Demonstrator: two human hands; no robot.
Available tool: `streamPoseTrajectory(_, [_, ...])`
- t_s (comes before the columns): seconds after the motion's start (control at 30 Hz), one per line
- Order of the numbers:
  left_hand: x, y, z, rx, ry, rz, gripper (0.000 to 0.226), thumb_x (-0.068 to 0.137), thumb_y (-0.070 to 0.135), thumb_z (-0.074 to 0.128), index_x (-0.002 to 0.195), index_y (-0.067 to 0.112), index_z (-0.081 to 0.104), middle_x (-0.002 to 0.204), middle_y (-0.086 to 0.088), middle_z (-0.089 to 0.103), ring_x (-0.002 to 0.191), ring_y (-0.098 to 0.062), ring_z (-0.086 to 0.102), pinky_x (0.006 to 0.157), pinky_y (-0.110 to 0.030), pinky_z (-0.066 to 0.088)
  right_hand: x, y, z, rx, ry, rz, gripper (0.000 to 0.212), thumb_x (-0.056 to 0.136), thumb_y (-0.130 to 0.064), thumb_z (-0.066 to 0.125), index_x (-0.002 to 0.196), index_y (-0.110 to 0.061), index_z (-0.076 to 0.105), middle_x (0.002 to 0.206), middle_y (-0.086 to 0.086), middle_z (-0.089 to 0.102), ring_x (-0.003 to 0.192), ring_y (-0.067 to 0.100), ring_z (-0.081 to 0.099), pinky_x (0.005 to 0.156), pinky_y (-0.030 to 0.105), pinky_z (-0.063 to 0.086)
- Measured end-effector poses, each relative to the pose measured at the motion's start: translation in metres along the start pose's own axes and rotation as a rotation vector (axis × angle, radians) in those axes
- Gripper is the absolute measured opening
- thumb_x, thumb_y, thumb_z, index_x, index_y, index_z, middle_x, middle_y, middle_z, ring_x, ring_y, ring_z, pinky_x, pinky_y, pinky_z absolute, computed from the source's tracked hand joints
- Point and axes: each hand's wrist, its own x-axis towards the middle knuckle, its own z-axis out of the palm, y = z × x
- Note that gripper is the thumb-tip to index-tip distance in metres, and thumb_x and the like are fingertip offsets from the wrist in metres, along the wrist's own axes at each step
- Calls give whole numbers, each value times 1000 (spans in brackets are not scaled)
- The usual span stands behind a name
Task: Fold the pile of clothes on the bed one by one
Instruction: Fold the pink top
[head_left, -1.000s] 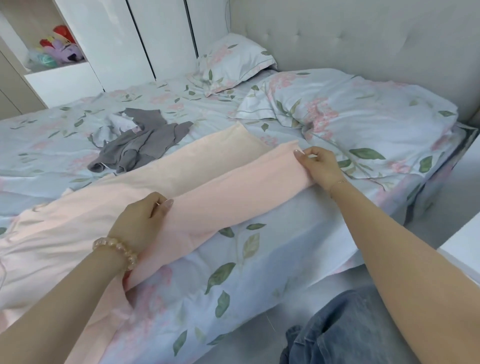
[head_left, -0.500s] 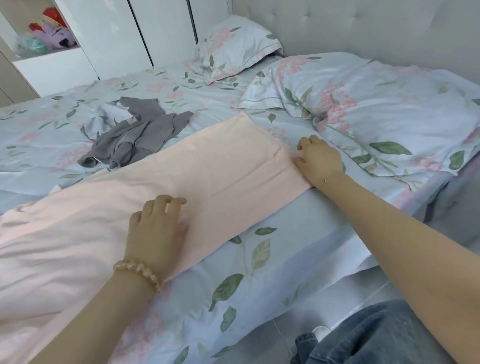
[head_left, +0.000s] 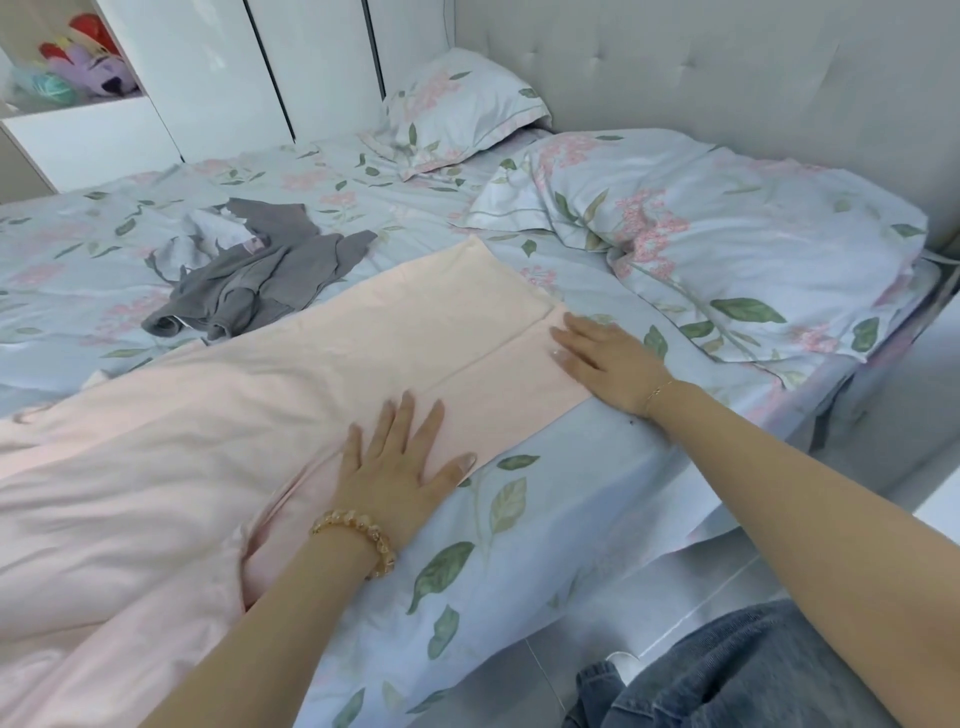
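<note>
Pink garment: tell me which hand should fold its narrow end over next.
Probably the right hand: it lies flat on the pink garment at the narrow end's edge. The left hand presses flat on the near edge farther along, so it can anchor.

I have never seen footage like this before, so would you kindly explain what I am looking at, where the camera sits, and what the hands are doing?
There is no machine here. A person wears a wide-angle camera on the head, looking forward and down, so the two bare arms entering from below are that person's own. The job is folding clothes on a bed with a floral sheet. A long pink garment lies across the near side with one strip folded over. The left hand, with a beaded bracelet, lies flat on it, fingers spread. The right hand rests flat at its far end. Nothing is gripped. Behind lie a crumpled grey garment, two pillows and a bunched duvet.
</note>
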Motion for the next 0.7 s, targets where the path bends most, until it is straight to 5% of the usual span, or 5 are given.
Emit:
streamPoseTrajectory(0.13, [1,2,3,-5,13,-9,85,67,83,-8,145,48,-18,156,14,-26,142,-5,-24,117,-43,-16,-20,26,-24,262,352,291,44,91,-45,43,95,-9,68,97,8,65,97,29,58,81,35,41])
streamPoseTrajectory(0.3, [1,3,2,-1,5,-11,87,65,82,-8,145,47,-18,156,13,-25,143,-5,-24,116,-43,-17,-29,31,-44,560,-8,417,38,84,-43,70,83,-5,67,72,2,61,68,15,53,65,25,39])
streamPoseTrajectory(0.47, [1,3,1,-9,1,-17,87,65,81,-7,145,48,-18,156,14,-25,142,-4,-24,117,-43,-16,-33,34,-45,923,95,348,14,91,-21,66,82,-11,66,59,-1,54,52,5,48,61,15,41])
streamPoseTrajectory(0.6, [3,3,1,-17,-11,-24,92,62,85,-5,145,48,-15,157,15,-23,143,-5,-22,117,-44,-15,-31,41,-39,598,129,331,14,95,-20,59,91,-9,67,64,-1,54,64,14,51,61,16,40])
streamPoseTrajectory(0.7, [6,1,-1,-13,-44,-18,109,50,97,-3,147,47,-14,156,14,-24,144,-6,-22,117,-43,-15,-25,34,-42,33,88,343,8,93,-26,58,97,-22,63,91,-1,60,98,24,56,84,31,39])
